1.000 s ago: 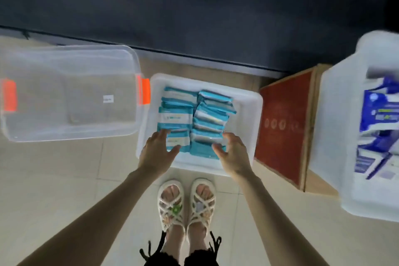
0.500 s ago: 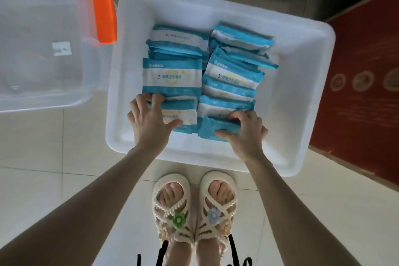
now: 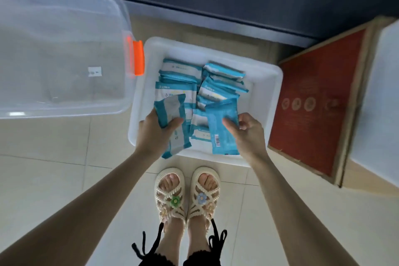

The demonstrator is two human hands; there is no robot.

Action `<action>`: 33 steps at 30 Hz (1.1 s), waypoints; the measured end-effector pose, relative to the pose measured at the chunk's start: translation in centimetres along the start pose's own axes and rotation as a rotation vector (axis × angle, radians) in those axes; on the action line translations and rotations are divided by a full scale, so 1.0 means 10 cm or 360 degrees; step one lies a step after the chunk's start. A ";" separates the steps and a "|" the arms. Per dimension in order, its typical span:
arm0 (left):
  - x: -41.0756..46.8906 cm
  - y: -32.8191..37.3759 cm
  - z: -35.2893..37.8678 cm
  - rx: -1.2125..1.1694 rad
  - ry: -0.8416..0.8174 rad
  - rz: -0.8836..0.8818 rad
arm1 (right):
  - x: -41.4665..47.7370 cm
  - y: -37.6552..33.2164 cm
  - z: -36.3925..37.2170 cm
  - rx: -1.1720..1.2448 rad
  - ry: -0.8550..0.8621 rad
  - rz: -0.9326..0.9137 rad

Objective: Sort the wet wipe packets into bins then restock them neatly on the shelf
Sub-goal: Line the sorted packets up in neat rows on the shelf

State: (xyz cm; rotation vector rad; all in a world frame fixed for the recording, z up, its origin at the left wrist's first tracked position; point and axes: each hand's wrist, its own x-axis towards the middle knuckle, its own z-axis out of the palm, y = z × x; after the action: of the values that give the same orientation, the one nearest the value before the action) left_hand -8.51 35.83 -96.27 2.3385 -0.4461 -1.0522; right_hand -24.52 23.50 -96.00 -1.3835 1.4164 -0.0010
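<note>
A white bin (image 3: 267, 93) on the floor holds several teal-and-white wet wipe packets (image 3: 183, 71) in two stacks. My left hand (image 3: 153, 131) grips a small stack of packets (image 3: 172, 112) lifted over the bin's near left part. My right hand (image 3: 248, 134) pinches a teal packet (image 3: 222, 129) held on edge, its barcode side facing me, above the bin's near rim.
A clear plastic bin (image 3: 60, 49) with an orange latch (image 3: 138, 57) sits left of the white bin. A red-topped cardboard box (image 3: 317, 101) lies to the right, with another white bin (image 3: 380, 101) beyond it. A dark shelf base (image 3: 216, 2) runs along the top. My sandalled feet (image 3: 187, 194) stand on pale tiles.
Both hands have closed on packets and raised them from the front of the stacks. The camera has pulled back, showing more floor and the box.
</note>
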 end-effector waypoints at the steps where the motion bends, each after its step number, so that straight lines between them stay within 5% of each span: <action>1: -0.18 0.21 -0.17 -0.0147 0.0005 -0.0032 | -0.16 -0.23 -0.09 0.0027 -0.0005 -0.0012; 8: -1.51 1.69 -1.40 -0.0980 -0.0213 -0.0162 | -1.49 -1.95 -0.67 0.0327 -0.0288 -0.0033; 18: -3.26 3.37 -3.17 -0.1311 -0.0240 0.0241 | -3.36 -4.04 -1.66 0.0638 -0.0690 0.0011; 24: -3.95 4.18 -4.06 -0.1321 -0.0168 0.0717 | -4.16 -5.20 -2.25 0.0748 -0.0978 -0.0566; 28: -4.19 4.65 -4.60 -0.1407 -0.0074 0.0919 | -4.52 -5.91 -2.57 0.0487 -0.0861 -0.0942; 33: -4.26 5.06 -5.20 -0.1344 -0.0135 0.1082 | -4.71 -6.71 -2.63 0.0301 -0.0387 -0.1218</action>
State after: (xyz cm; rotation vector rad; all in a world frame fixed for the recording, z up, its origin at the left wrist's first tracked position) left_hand -0.22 33.47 -12.59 1.2610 -0.6152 -0.7781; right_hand -8.41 18.29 -11.57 -1.6217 0.6097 -0.4367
